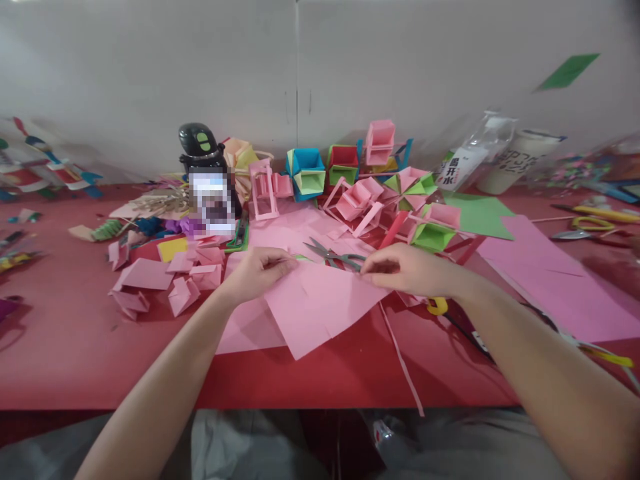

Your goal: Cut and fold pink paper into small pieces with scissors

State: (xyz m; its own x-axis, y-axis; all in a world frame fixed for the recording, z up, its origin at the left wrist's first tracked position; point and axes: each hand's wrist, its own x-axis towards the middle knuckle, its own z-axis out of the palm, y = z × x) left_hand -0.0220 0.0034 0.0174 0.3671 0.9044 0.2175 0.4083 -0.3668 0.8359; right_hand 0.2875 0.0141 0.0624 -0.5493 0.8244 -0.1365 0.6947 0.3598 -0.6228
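A sheet of pink paper (325, 300) is held up between my two hands, tilted toward me above the red table. My left hand (265, 267) pinches its far left corner, fingers closed. At the far right corner my right hand (400, 267) has thumb and fingers closed on the paper. Just beyond the sheet lies a pair of scissors (333, 255), blades partly apart, its grey handles beside my right fingers. More pink paper (245, 327) lies flat under the held sheet. A thin pink strip (400, 357) runs from under it toward the front edge.
Folded pink pieces (184, 293) lie at left, near a dark phone stand (203, 150). Colourful paper boxes (306, 172) stand along the back. Green paper (480, 215), magenta paper (565, 280), a bottle (470, 157) and a cup (520, 160) are at right, with yellow-handled scissors (593, 224).
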